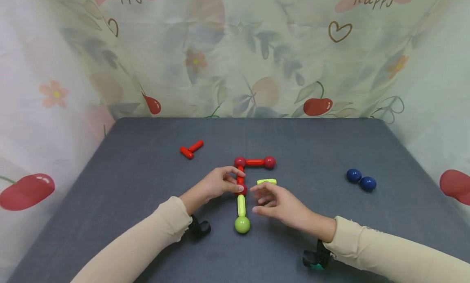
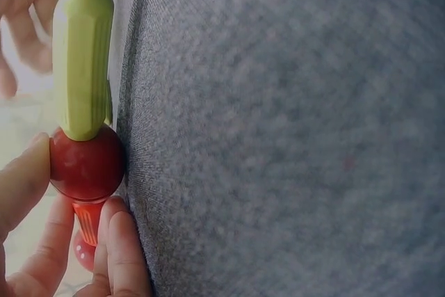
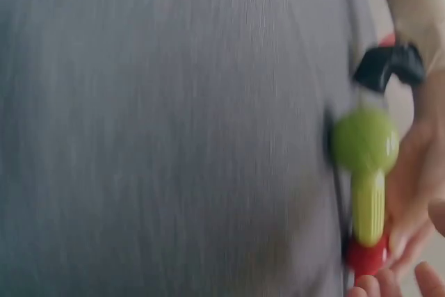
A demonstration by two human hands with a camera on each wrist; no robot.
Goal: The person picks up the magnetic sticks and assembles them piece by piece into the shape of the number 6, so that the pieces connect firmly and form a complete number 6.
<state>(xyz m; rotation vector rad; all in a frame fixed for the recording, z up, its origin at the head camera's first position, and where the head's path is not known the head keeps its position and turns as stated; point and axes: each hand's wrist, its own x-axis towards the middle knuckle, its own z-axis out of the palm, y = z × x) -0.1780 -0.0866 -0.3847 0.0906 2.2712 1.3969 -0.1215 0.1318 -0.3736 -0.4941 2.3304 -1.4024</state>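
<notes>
My left hand (image 1: 217, 182) grips the lower red ball (image 2: 87, 166) of a joined ball-and-rod figure, its thumb on the ball and its fingers around the short red rod (image 2: 87, 222) above. From that ball a yellow-green rod (image 1: 241, 206) runs toward me and ends in a green ball (image 1: 242, 224). Farther away, a corner red ball (image 1: 240, 162) joins a sideways red rod (image 1: 255, 162) with another red ball (image 1: 269, 162) at its right end. My right hand (image 1: 282, 203) holds nothing, its fingers loosely bent just right of the figure. Beyond its fingers lies a loose yellow-green rod (image 1: 267, 181), partly hidden.
Two loose red rods (image 1: 191, 149) touch each other at the back left of the dark grey table (image 1: 147, 140). A pair of blue balls (image 1: 361, 180) sits on the right. Patterned cloth (image 1: 238, 54) hangs behind the table and along both sides.
</notes>
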